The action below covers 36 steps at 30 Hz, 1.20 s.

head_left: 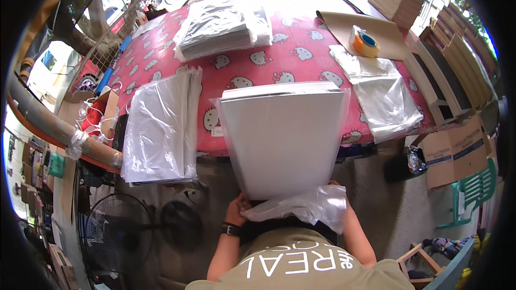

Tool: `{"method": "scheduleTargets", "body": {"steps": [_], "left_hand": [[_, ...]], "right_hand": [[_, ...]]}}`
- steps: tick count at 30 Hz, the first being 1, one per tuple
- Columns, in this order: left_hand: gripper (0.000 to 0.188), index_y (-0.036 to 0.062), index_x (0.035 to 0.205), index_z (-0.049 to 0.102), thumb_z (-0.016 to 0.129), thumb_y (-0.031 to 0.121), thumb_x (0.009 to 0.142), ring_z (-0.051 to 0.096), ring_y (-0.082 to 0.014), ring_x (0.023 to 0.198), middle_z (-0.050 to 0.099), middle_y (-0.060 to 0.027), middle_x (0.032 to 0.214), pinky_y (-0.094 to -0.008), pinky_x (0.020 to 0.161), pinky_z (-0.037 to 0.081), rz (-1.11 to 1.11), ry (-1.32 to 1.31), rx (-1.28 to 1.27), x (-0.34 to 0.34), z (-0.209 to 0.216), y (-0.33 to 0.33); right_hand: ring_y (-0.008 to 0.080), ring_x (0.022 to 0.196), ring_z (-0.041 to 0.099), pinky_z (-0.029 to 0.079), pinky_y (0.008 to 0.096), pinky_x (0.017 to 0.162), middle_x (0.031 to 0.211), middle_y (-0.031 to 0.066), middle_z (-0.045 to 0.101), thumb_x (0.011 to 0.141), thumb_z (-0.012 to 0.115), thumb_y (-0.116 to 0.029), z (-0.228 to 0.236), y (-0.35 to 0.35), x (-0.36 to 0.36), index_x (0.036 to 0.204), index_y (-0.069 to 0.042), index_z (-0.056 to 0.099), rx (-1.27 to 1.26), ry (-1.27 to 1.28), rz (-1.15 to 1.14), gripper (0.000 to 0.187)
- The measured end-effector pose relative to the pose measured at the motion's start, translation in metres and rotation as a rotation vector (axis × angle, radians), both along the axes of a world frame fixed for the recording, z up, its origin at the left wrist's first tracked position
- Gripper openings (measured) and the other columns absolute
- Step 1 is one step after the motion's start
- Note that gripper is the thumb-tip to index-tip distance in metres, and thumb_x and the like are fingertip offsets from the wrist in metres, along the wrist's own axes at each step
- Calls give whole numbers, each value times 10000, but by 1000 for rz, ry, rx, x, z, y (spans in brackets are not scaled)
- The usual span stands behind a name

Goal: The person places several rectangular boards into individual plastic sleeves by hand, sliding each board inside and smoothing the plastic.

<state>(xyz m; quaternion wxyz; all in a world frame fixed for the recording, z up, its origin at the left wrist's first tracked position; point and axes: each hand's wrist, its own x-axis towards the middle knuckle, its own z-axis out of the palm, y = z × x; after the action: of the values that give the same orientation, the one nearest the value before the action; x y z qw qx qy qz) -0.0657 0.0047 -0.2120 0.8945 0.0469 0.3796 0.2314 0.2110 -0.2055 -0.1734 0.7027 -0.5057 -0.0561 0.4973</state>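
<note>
A thick stack of white boards (285, 139) inside a clear plastic bag leans over the table's front edge toward me. The loose mouth of the plastic bag (301, 208) bunches below the stack, in front of my body. My left hand (237, 208) is closed on the bag at the stack's lower left corner. At the lower right corner, my right hand (337, 186) grips the bag's edge, its fingers partly covered by the crumpled plastic. A plastic-wrapped pack (161, 126) lies left of the stack. Flat clear plastic bags (384, 94) lie to the right.
Wrapped packs (217, 27) are piled farther back on the pink patterned tablecloth (301, 64). A tape roll (364, 44) rests on brown cardboard (395, 37). Boards (446, 75) stand along the right. A fan (118, 231) stands lower left; a green chair (473, 190) is at right.
</note>
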Motion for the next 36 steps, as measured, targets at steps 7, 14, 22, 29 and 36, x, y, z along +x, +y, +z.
{"method": "scheduleTargets", "body": {"steps": [7, 14, 22, 29, 36], "left_hand": [[210, 23, 690, 583, 573, 229, 728, 493, -141, 477, 536, -61, 555, -265, 449, 372, -339, 859, 811, -11, -16, 9], [284, -11, 662, 562, 587, 271, 696, 551, -290, 579, 552, -154, 599, -357, 548, 411, -446, 1131, 1221, -2, -8, 5], [277, -16, 641, 539, 584, 256, 666, 528, -375, 668, 549, -194, 656, -413, 585, 408, -506, 1234, 1319, 5, -6, 7], [292, -12, 656, 546, 585, 277, 649, 534, -382, 698, 555, -203, 673, -424, 610, 419, -597, 1278, 1330, 12, 7, 5], [306, -13, 668, 559, 582, 291, 647, 546, -381, 722, 569, -208, 706, -430, 635, 431, -677, 1330, 1343, 13, 1, 10]], "right_hand": [[114, 733, 528, 423, 246, 660, 781, 45, 587, 719, 549, -4, -31, -3, -4, 874, 0, 554, -196, -403, -39, 155], [284, 779, 538, 419, 340, 684, 825, 150, 569, 710, 494, 3, -66, -9, -4, 867, 16, 535, -300, -829, -59, 163], [316, 753, 516, 421, 354, 672, 839, 150, 518, 688, 530, 1, -62, -12, -2, 871, 9, 553, -381, -1172, -74, 184], [190, 765, 552, 429, 276, 634, 831, 98, 551, 709, 607, -52, -21, 2, -15, 893, -3, 555, -225, -719, -181, 197], [240, 673, 564, 432, 294, 624, 752, 138, 564, 680, 591, -9, -59, 1, -10, 851, -3, 550, -335, -960, -250, 176]]}}
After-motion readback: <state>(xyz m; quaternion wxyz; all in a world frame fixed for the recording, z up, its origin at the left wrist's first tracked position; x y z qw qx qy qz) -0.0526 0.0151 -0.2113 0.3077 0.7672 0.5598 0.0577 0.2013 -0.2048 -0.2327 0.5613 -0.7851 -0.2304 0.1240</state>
